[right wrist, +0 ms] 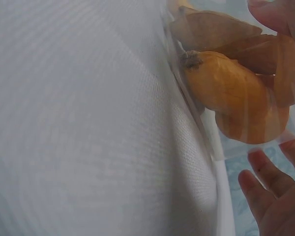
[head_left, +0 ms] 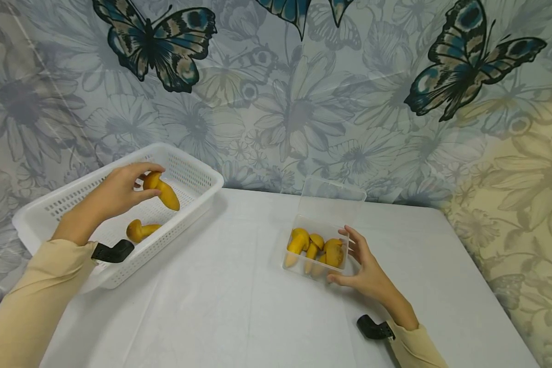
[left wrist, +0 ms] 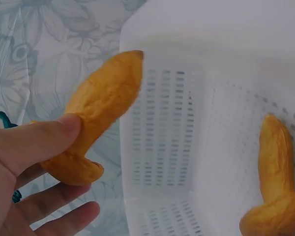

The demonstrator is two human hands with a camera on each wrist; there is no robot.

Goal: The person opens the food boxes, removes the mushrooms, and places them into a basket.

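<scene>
A yellow mushroom (head_left: 167, 196) is pinched in my left hand (head_left: 124, 190), between thumb and fingers at the cap end. It is held above the white perforated basket (head_left: 188, 173), its stem pointing away from the palm. In the basket lies a second yellow mushroom (head_left: 141, 231), also seen at the right of the left wrist view. My right hand (head_left: 365, 268) spans the right side of a clear plastic box (head_left: 291, 263), thumb at the near corner and fingers at the far one. Several yellow mushrooms (right wrist: 231, 83) lie packed inside this box.
The box's clear lid (head_left: 333, 190) stands open at its back, near the table's far edge. A white cloth covers the table (head_left: 211, 306). Behind it hangs a flower and butterfly patterned cloth (head_left: 299, 112). Black wrist devices (head_left: 113, 251) sit at both sleeves.
</scene>
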